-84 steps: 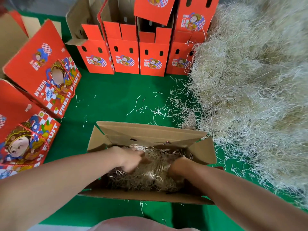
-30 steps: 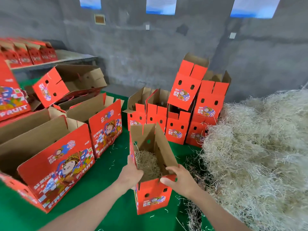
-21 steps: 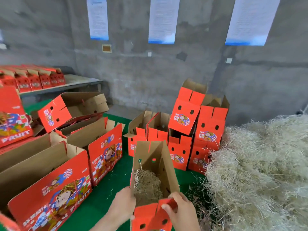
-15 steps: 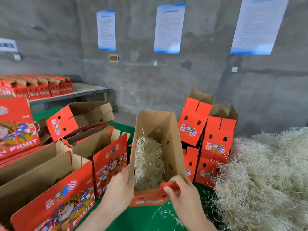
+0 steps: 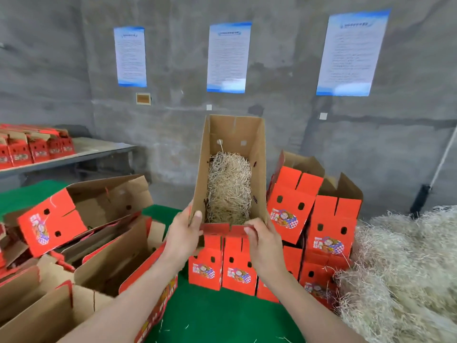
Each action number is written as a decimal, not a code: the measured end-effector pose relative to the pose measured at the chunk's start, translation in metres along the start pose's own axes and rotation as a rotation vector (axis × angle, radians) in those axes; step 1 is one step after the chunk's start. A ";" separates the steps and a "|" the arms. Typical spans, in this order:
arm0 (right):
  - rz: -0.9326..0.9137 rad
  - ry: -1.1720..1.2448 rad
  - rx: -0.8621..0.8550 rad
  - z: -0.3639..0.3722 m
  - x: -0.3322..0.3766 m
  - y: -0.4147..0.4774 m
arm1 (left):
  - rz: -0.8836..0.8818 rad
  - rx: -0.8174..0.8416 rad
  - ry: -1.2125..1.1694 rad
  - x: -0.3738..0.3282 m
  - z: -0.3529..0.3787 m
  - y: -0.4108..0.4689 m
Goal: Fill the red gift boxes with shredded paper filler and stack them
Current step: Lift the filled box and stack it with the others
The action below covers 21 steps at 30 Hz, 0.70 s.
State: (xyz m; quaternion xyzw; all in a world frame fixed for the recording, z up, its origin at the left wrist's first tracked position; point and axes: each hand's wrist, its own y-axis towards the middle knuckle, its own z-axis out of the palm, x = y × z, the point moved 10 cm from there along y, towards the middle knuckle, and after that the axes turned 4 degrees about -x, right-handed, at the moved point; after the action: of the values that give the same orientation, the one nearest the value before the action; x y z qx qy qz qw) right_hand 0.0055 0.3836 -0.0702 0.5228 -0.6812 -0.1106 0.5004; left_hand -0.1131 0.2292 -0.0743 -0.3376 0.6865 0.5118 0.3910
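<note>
The red gift box (image 5: 232, 134) is hanging in the air between my hands, its open side facing me and shredded paper filler (image 5: 228, 186) packed inside. My left hand (image 5: 184, 233) is gripping its left wall, thumb lying on the inner face. My right hand (image 5: 263, 241) is pinching the near red flap. Behind it, stacked red boxes (image 5: 296, 206) are standing on the green mat (image 5: 217, 315), beside the loose filler heap (image 5: 400, 268).

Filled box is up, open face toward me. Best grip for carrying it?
Grip the near end of the filled box, coming from left and right, where the left hand and right hand hold it: the open face holds loose filler, so stay off it.
</note>
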 end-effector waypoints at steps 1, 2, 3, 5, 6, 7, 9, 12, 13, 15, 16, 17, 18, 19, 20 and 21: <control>-0.004 -0.019 -0.011 0.004 -0.003 0.014 | 0.002 0.008 -0.019 0.002 0.005 0.015; -0.006 -0.038 -0.022 0.008 -0.007 0.027 | -0.001 0.023 -0.039 0.004 0.011 0.032; -0.003 -0.059 -0.038 0.010 -0.012 0.041 | -0.001 0.043 -0.054 0.004 0.019 0.048; 0.005 -0.102 -0.085 0.012 -0.025 0.067 | -0.015 0.108 -0.084 0.006 0.041 0.081; 0.009 -0.127 -0.107 0.013 -0.032 0.080 | -0.050 0.153 -0.130 0.009 0.054 0.096; 0.019 -0.153 -0.122 0.014 -0.041 0.092 | -0.103 0.210 -0.201 0.014 0.068 0.109; 0.074 -0.210 -0.133 0.020 -0.062 0.113 | -0.209 0.338 -0.265 0.033 0.099 0.127; 0.273 -0.291 -0.061 0.041 -0.102 0.130 | -0.359 0.471 -0.175 0.071 0.130 0.128; 0.337 -0.329 -0.005 0.051 -0.113 0.131 | -0.389 0.509 -0.158 0.081 0.137 0.124; 0.414 -0.397 0.072 0.064 -0.127 0.131 | -0.384 0.576 -0.106 0.092 0.149 0.120; 0.444 -0.405 0.077 0.067 -0.132 0.131 | -0.381 0.595 -0.092 0.098 0.154 0.120; 0.472 -0.401 0.073 0.067 -0.136 0.130 | -0.380 0.610 -0.080 0.103 0.156 0.119; 0.490 -0.403 0.073 0.068 -0.139 0.130 | -0.387 0.628 -0.066 0.109 0.157 0.117; 0.493 -0.414 0.085 0.070 -0.141 0.130 | -0.399 0.646 -0.063 0.115 0.157 0.114; 0.489 -0.423 0.098 0.072 -0.142 0.131 | -0.415 0.657 -0.068 0.122 0.155 0.111; 0.481 -0.427 0.100 0.073 -0.143 0.131 | -0.428 0.655 -0.075 0.128 0.152 0.108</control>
State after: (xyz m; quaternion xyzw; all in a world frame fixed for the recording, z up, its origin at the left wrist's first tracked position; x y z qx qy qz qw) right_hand -0.1380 0.5303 -0.0974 0.3357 -0.8794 -0.0627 0.3317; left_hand -0.2369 0.3943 -0.1654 -0.3118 0.7126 0.1845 0.6008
